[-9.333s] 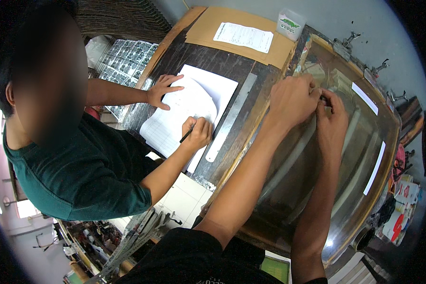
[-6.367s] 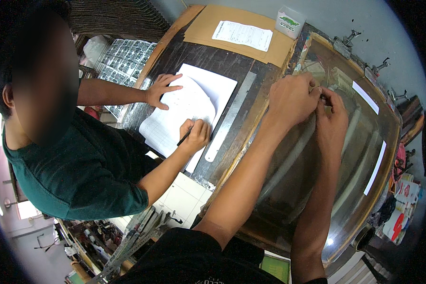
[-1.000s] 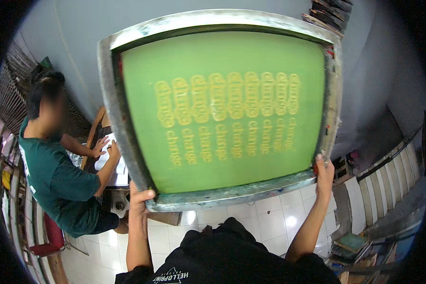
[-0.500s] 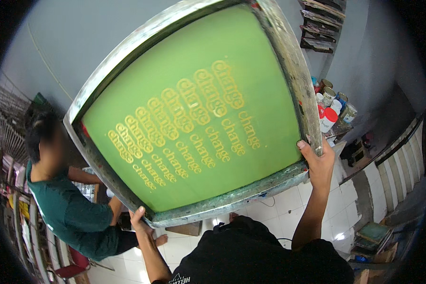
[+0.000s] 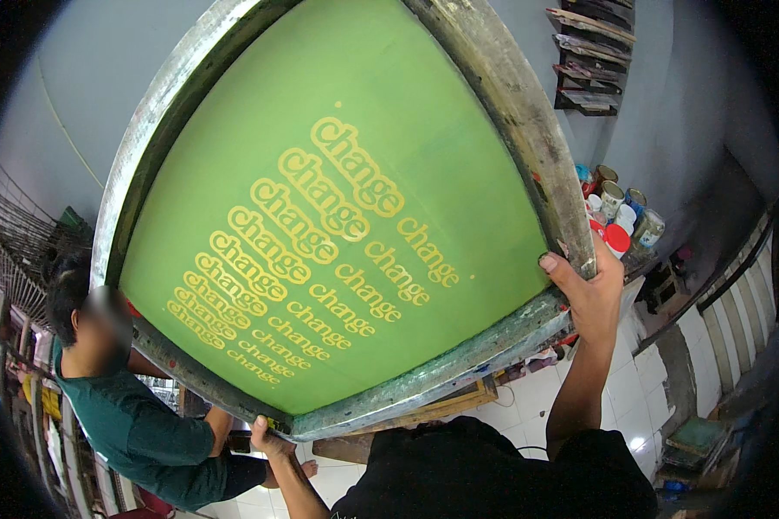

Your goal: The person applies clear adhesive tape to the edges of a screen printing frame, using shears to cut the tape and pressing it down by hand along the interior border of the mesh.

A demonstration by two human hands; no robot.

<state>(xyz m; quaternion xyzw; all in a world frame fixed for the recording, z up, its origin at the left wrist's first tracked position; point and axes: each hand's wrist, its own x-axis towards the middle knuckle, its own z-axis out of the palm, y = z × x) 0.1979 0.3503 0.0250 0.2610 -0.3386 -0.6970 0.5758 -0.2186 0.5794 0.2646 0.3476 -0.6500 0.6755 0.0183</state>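
Observation:
A large screen printing frame (image 5: 459, 199) fills the middle of the view, held up and tilted in front of me. Its mesh is green, with rows of yellow lettering, and the metal border is scuffed and stained. My right hand (image 5: 590, 281) grips the lower right corner, thumb lying on the inner side of the border. At the lower left corner my left hand (image 5: 273, 439) is closed round the edge with its thumb up. The fingers of both hands are mostly hidden behind the frame.
To the left sits a person in a dark green shirt (image 5: 143, 432), close to the frame's edge. Several paint jars and cans (image 5: 619, 208) stand at the right. A wall rack (image 5: 590, 60) holds flat tools. Below lie white floor tiles (image 5: 528, 406) and a wooden frame (image 5: 441, 402).
The screen frame has turned and tilted, its left side coming lower and its top moving nearer the upper edge of view. Both hands keep their hold at the corners.

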